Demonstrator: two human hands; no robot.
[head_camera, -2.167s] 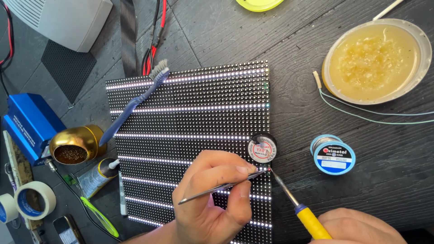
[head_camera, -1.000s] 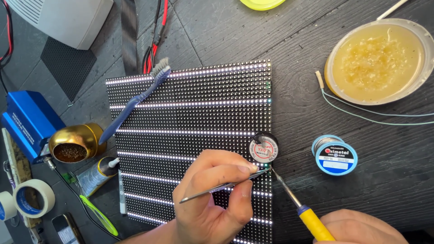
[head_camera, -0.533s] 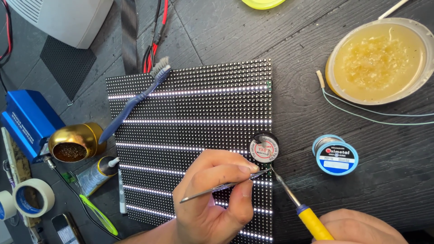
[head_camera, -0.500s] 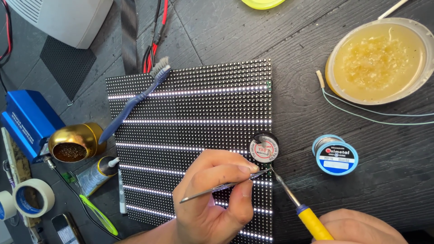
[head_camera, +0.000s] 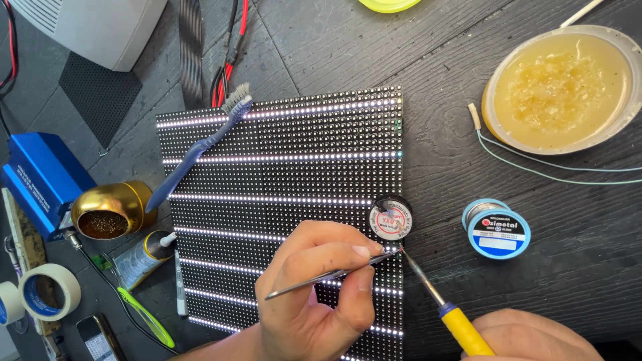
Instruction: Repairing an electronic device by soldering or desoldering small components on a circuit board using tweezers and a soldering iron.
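A black LED matrix panel (head_camera: 281, 180) with lit white rows lies flat on the dark table. My left hand (head_camera: 314, 294) pinches metal tweezers (head_camera: 328, 275), their tips at the panel's right edge. My right hand (head_camera: 535, 334) at the bottom edge holds a yellow-handled soldering iron (head_camera: 441, 301), its tip meeting the tweezers' tips near the panel's right border. A small black-and-white round reel (head_camera: 391, 217) sits just above that spot.
A blue toothbrush (head_camera: 197, 147) rests on the panel's upper left. A brass tip-cleaner pot (head_camera: 107, 212) and blue box (head_camera: 40, 177) stand left. A blue solder spool (head_camera: 496, 228) and a tub of yellow flux (head_camera: 562, 87) lie right. Tape rolls (head_camera: 48, 293) sit bottom left.
The lit rows on the panel have shifted position. Both hands stay almost still, with tweezers and iron tip held at the same spot.
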